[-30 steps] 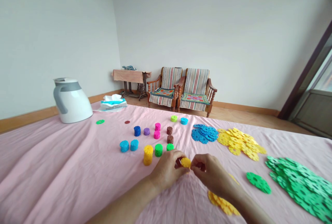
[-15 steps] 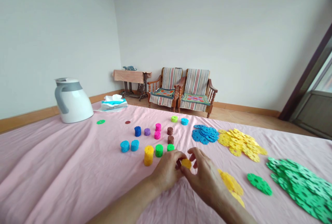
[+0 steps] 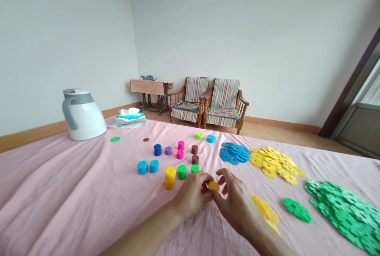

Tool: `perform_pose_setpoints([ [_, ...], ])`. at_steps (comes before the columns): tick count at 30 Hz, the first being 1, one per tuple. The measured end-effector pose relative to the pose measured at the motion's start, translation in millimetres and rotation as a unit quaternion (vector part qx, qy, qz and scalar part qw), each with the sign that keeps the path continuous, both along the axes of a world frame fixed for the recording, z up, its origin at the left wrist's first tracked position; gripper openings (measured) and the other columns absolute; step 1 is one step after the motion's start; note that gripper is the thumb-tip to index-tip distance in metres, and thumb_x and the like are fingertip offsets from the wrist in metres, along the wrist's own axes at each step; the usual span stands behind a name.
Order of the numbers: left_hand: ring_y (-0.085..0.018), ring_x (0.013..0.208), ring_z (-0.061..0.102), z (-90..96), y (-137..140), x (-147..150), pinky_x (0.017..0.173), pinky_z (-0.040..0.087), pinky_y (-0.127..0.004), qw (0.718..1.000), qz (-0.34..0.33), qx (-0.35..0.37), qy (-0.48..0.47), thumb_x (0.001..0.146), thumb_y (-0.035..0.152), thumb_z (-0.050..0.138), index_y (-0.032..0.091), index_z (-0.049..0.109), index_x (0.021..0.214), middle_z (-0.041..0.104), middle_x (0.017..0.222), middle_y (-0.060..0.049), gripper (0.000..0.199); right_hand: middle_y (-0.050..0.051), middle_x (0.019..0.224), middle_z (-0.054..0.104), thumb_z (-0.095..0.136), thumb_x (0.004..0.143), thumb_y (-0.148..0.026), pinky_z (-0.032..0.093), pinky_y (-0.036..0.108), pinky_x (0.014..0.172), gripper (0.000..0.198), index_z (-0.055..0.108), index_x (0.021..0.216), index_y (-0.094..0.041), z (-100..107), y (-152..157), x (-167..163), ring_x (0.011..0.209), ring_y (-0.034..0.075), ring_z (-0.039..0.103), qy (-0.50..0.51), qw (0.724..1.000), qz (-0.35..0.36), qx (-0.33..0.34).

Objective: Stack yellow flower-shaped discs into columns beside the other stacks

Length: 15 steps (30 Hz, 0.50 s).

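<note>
My left hand [image 3: 193, 192] is closed around small yellow flower-shaped plastic discs, and the top yellow disc [image 3: 213, 186] shows at its fingertips. How many are stacked beneath it is hidden by the fingers. Close to the disc's right side is my right hand [image 3: 234, 196], its fingers curled but apart and its thumb near the disc's lower edge. A tall yellow stack [image 3: 170, 177] stands left of my left hand, beside a green stack [image 3: 182, 172]. Another green stack [image 3: 195, 168] is just behind my left hand. Loose yellow discs [image 3: 265, 210] lie partly hidden beside my right forearm.
Blue discs [image 3: 234, 153], yellow discs [image 3: 276, 164] and green discs [image 3: 344, 212] lie in piles on the right. Several small coloured stacks stand mid-table. A white jug [image 3: 86, 117] and a tissue pack [image 3: 130, 118] are at the left on the pink cloth [image 3: 97, 192].
Both hands stay in nearly the same place. The top yellow disc has tilted and shifted slightly right, and the right thumb has moved a little.
</note>
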<state>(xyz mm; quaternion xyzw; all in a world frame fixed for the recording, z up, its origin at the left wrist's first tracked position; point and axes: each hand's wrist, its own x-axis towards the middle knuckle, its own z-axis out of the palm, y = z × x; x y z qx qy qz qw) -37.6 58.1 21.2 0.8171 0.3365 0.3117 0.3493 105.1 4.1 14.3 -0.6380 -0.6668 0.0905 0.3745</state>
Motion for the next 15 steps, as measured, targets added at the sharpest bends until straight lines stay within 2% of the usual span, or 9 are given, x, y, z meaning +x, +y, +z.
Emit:
perform_pose_setpoints([
  [3, -0.013, 0.068, 0.058, 1.1, -1, -1, 0.06, 0.044, -0.021, 1.0, 0.011, -0.008, 0.0, 0.066, 0.014, 0.069, 0.014, 0.068, 0.094, 0.064, 0.086, -0.003, 0.027, 0.003, 0.084, 0.064, 0.051, 0.076, -0.022, 0.042, 0.026, 0.06, 0.021, 0.052, 0.097, -0.019, 5, -2, 5, 0.065, 0.015, 0.06, -0.01, 1.0, -0.013, -0.016],
  [6, -0.014, 0.07, 0.059, 4.4, -2, -3, 0.061, 0.045, -0.021, 0.999, 0.031, -0.007, 0.005, 0.065, 0.022, 0.077, 0.015, 0.069, 0.098, 0.064, 0.086, -0.003, 0.035, 0.003, 0.074, 0.065, 0.047, 0.074, -0.015, 0.038, 0.026, 0.06, 0.013, 0.057, 0.08, -0.019, 12, -4, 12, 0.067, 0.017, 0.061, -0.056, 0.997, -0.031, -0.05],
  [10, -0.014, 0.066, 0.056, 8.1, -1, -6, 0.058, 0.041, -0.022, 0.997, 0.057, 0.017, 0.041, 0.068, 0.03, 0.075, 0.016, 0.071, 0.086, 0.064, 0.075, -0.001, 0.024, 0.003, 0.066, 0.067, 0.043, 0.072, -0.009, 0.033, 0.025, 0.059, 0.021, 0.06, 0.066, -0.019, 19, -9, 15, 0.065, 0.017, 0.061, -0.111, 0.988, -0.039, -0.097],
  [15, -0.013, 0.063, 0.055, 7.5, 2, -8, 0.055, 0.035, -0.023, 0.995, 0.049, 0.039, 0.073, 0.073, 0.033, 0.071, 0.017, 0.071, 0.08, 0.065, 0.072, -0.001, 0.017, 0.005, 0.071, 0.071, 0.043, 0.073, -0.01, 0.032, 0.026, 0.061, 0.023, 0.064, 0.067, -0.019, 21, -11, 11, 0.067, 0.017, 0.062, -0.141, 0.983, -0.033, -0.111],
])
